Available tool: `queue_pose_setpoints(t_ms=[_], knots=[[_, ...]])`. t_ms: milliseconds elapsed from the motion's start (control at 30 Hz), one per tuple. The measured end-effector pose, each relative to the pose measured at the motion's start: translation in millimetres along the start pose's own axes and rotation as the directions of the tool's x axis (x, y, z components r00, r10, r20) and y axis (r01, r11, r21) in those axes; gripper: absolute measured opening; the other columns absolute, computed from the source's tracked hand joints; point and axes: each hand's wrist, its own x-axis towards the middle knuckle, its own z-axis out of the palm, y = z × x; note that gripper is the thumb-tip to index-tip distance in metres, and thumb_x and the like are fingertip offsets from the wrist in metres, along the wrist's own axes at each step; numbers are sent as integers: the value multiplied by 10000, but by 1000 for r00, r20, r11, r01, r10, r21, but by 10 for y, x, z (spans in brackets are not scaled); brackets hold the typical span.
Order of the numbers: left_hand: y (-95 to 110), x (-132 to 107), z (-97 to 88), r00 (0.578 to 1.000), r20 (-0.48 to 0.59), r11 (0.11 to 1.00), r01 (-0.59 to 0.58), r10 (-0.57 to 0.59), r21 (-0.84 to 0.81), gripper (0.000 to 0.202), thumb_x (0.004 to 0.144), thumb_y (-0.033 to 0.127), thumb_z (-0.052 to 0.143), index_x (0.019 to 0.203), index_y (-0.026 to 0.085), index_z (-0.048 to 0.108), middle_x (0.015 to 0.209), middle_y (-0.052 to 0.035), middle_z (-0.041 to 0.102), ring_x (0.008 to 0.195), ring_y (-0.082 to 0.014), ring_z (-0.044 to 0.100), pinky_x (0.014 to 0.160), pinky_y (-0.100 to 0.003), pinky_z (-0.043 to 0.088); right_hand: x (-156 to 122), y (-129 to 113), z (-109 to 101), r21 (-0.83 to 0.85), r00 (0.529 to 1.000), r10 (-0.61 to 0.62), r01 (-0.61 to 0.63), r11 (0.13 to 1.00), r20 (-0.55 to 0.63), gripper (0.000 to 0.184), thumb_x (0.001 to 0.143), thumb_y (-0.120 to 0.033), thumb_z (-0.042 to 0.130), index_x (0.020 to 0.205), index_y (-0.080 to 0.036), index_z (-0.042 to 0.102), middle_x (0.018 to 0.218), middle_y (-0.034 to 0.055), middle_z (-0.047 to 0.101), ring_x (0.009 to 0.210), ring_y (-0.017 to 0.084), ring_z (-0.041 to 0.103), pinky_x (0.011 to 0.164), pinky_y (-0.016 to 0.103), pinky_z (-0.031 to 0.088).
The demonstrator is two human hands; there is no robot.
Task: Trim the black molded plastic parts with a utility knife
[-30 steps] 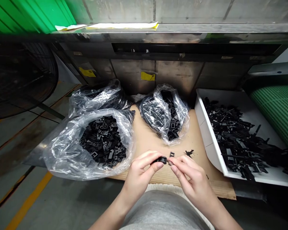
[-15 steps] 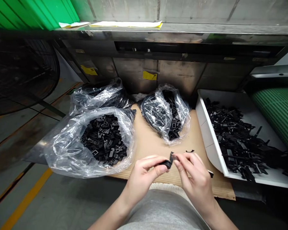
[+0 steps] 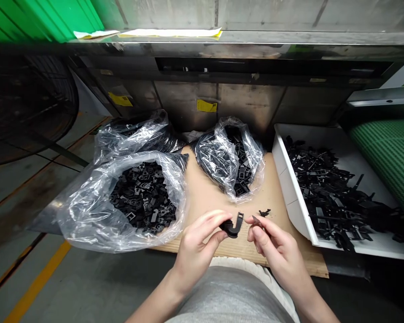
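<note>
My left hand (image 3: 202, 237) pinches a black plastic hook-shaped part (image 3: 234, 229) between thumb and fingers. The part's free arm points up and has a small rectangular opening near its tip. Just to the right, my right hand (image 3: 278, 242) is closed, thumb against fingers, on a small dark sliver (image 3: 256, 220); its exact kind is too small to tell. A gap separates that sliver from the hook-shaped part. Behind my right fingers, a few black plastic scraps (image 3: 264, 212) lie on the cardboard (image 3: 208, 193).
An open clear plastic bag (image 3: 84, 220) of small black parts stands at left, with another bag (image 3: 131, 134) behind it. A third bag (image 3: 215, 161) sits at centre. The white tray (image 3: 291, 197) on the right holds tangled black pieces, beside a green mesh belt (image 3: 387, 148).
My right hand has drawn back to the right, away from the hook-shaped part, and now shows a small dark sliver. The part's upright arm is now in plain view.
</note>
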Motion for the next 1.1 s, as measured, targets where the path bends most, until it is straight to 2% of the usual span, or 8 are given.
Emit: queue_pose_setpoints(t_ms=[133, 300, 700, 833, 933, 1100], knots=[[-6, -15, -5, 991, 19, 986, -136, 135, 93, 272, 783, 28, 519, 962, 200, 630, 968, -51, 642, 899, -166, 595, 791, -252, 485, -26, -63, -16, -73, 994, -64, 71, 995, 91, 261, 886, -308, 355, 1004, -175, 546, 626, -3, 507, 507, 98, 460, 451, 203, 372], [-22, -14, -19, 975, 25, 963, -222, 221, 151, 265, 798, 41, 508, 980, 196, 621, 981, -60, 651, 889, -169, 607, 776, -255, 498, -41, -113, 10, -144, 986, -125, 141, 980, 114, 201, 878, -255, 369, 804, -181, 540, 563, -23, 491, 465, 87, 443, 451, 201, 353], [-68, -11, -41, 952, 74, 937, -305, 296, 170, 325, 774, -15, 517, 1028, 170, 599, 1001, -78, 639, 923, -159, 591, 802, -242, 479, 26, -144, 13, -62, 969, -29, 46, 997, 244, 260, 889, -282, 350, 706, -170, 495, 478, -57, 403, 440, 72, 385, 442, 198, 292], [-84, 4, -44, 957, 84, 948, -287, 278, 136, 290, 768, -11, 532, 1004, 139, 612, 991, -93, 646, 921, -152, 598, 821, -219, 467, 74, -161, -45, -51, 953, -30, 48, 998, 301, 266, 884, -286, 369, 675, -169, 485, 490, -58, 396, 456, 72, 384, 459, 199, 296], [-91, 13, -41, 962, 119, 962, -256, 244, 97, 245, 768, 2, 540, 966, 113, 631, 979, -106, 657, 904, -154, 613, 817, -210, 471, 163, -144, -129, 36, 905, -12, -4, 999, 426, 248, 872, -293, 404, 691, -160, 509, 481, -65, 397, 447, 63, 370, 464, 195, 299], [-123, 16, -27, 969, 136, 976, -213, 205, 49, 216, 764, 12, 549, 935, 100, 647, 962, -107, 669, 889, -157, 625, 817, -208, 477, 274, -72, -201, 216, 759, 53, -251, 943, 648, 252, 841, -353, 461, 734, -142, 550, 429, -76, 405, 359, 33, 285, 360, 164, 215]])
